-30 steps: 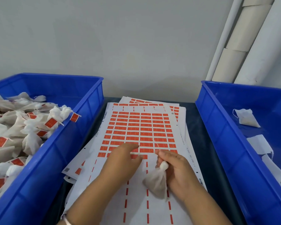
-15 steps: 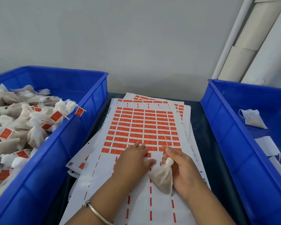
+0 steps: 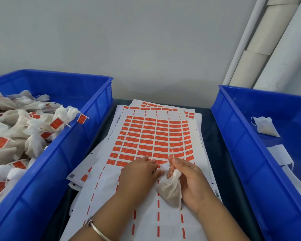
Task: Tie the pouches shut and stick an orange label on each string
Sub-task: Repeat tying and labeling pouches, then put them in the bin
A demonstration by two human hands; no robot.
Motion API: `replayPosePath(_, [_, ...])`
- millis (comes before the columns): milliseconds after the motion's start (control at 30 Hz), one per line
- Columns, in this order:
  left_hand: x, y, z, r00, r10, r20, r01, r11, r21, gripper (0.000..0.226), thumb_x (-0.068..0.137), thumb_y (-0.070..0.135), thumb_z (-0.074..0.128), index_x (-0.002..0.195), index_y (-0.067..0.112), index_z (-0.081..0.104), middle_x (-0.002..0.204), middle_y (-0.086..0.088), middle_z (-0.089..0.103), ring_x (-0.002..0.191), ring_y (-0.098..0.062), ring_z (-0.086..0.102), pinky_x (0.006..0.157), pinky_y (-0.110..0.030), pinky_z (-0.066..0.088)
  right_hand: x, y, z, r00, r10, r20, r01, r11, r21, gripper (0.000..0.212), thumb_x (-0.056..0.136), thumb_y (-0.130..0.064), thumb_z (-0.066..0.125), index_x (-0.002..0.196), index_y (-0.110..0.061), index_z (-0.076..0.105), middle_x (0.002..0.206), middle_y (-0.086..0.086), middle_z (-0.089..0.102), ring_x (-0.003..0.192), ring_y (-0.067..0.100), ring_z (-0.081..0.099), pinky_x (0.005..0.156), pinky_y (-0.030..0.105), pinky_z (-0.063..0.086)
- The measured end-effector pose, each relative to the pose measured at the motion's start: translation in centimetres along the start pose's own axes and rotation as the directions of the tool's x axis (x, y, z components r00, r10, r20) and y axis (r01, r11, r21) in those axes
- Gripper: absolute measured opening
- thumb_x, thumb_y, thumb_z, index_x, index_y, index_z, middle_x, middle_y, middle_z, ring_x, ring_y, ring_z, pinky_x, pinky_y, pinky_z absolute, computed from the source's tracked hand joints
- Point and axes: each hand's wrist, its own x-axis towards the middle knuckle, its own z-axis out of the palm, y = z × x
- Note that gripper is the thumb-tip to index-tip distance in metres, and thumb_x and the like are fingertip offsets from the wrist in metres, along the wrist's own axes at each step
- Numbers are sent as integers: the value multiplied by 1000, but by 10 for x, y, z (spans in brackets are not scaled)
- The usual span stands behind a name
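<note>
Over the label sheet (image 3: 156,136), the right hand (image 3: 189,178) pinches a pouch (image 3: 170,190) at its tied neck; its string (image 3: 170,148) points away. Left hand (image 3: 139,171) fingers press flat on the labels. Left bin (image 3: 87,136) holds labelled pouches (image 3: 21,129), right bin (image 3: 241,153) unlabelled ones (image 3: 264,126).

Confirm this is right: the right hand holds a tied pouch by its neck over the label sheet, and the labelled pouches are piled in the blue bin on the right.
Wrong bin. The head view shows the labelled pouches piled in the left blue bin. The right hand does hold the tied pouch over the label sheet.
</note>
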Motion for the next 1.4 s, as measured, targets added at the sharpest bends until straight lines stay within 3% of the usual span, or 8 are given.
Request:
replayPosePath(433, [-2,-2,-2,990,77,-118,-78,997,2,35,95,47,39,118,37,62,120,20,61,112,-2,54,100,-18,34,-2,0,1,1000,-12,-26,10,998,-65,39,70,-19,70,108,-9,69,95,8,73,66,16,70,59,27,54])
replayPosePath(600, [-1,-1,-1,988,44,-150,-53,997,-53,34,94,48,40,114,36,65,115,20,63,102,-1,56,95,-15,34,-2,-1,1,1000,-2,-17,1,999,-51,26,68,-19,72,92,-13,77,90,8,73,65,17,70,59,27,55])
replayPosePath(800, [1,-2,-2,961,-188,-203,160,976,-149,26,90,46,49,87,29,68,85,14,67,59,-4,49,66,-7,34,-3,-2,3,1000,-11,-26,10,999,-34,18,67,-17,71,82,-11,78,80,5,73,63,15,70,56,26,55])
replayPosePath(900, [3,-1,-1,954,-214,-212,173,965,-197,24,88,48,52,92,31,69,91,15,67,62,-2,48,64,-7,32,-5,-3,6,999,-28,-27,27,999,-40,16,67,-17,70,79,-13,79,79,4,73,63,14,70,55,25,54])
replayPosePath(1033, [3,0,3,964,-138,-225,97,978,-186,36,80,57,58,106,35,68,105,23,64,84,0,46,84,-15,37,-6,-3,5,999,-34,-33,32,997,-69,19,68,-19,70,85,-20,79,96,6,75,70,15,72,59,25,55])
replayPosePath(1167, [5,-1,4,967,-106,-230,68,984,-166,31,85,51,55,106,34,69,106,21,65,86,0,45,87,-16,37,-7,-5,7,997,-65,-36,61,994,-94,18,66,-19,70,82,-22,79,94,3,75,69,14,72,60,25,55])
replayPosePath(1300, [7,-1,2,958,-189,-215,134,960,-246,21,87,45,55,100,33,66,99,17,61,76,-3,47,79,-12,39,-7,-11,4,987,-156,-28,146,963,-228,23,60,-30,72,83,-27,78,98,1,75,85,16,72,75,33,56])
replayPosePath(1400, [7,0,-3,929,-305,-211,210,901,-379,5,89,39,56,87,35,54,86,21,51,68,-3,50,64,-5,34,-8,-16,1,976,-215,-37,195,937,-289,28,55,-34,74,80,-24,78,98,-1,75,93,20,71,84,37,55])
